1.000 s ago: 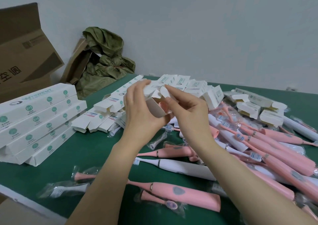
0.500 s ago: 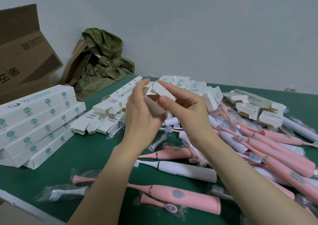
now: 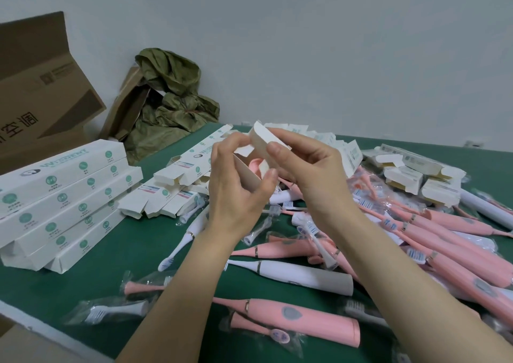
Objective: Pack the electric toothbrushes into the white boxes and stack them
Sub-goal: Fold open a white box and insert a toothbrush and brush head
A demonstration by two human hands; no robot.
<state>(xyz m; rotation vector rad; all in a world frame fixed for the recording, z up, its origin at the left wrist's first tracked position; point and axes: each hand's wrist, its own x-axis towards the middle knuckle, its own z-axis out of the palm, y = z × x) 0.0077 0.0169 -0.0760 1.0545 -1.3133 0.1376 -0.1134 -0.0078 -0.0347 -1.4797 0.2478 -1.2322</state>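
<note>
Over the green table, the left hand gripped a white box with a pink toothbrush inside while the right hand pinched its open flap.

White box aloft mid-frame, end flap open, pink toothbrush base showing inside; closed white boxes stacked flat at left; loose pink and white toothbrushes strewn front and right, several bagged.
</note>
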